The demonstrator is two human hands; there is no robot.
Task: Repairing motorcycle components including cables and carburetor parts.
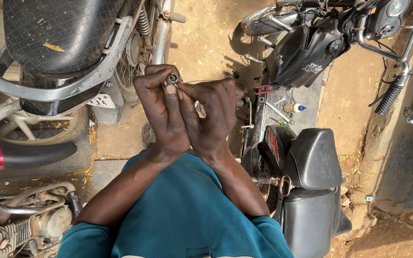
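Observation:
Both my hands are raised together in front of my chest. My left hand [161, 112] pinches a small round metal part [172, 78], like a nut or bearing, between thumb and fingertips. My right hand [213, 114] presses against the left, its fingers curled toward the same part; whether it grips the part I cannot tell. My teal sleeves fill the bottom of the head view.
A motorcycle with a quilted black seat [58, 28] and grey grab rail stands at upper left. Another motorcycle [307, 162] with black seat stands at right, tools and a small bottle [294, 108] on it. An engine [34, 224] lies at lower left. Sandy ground lies between.

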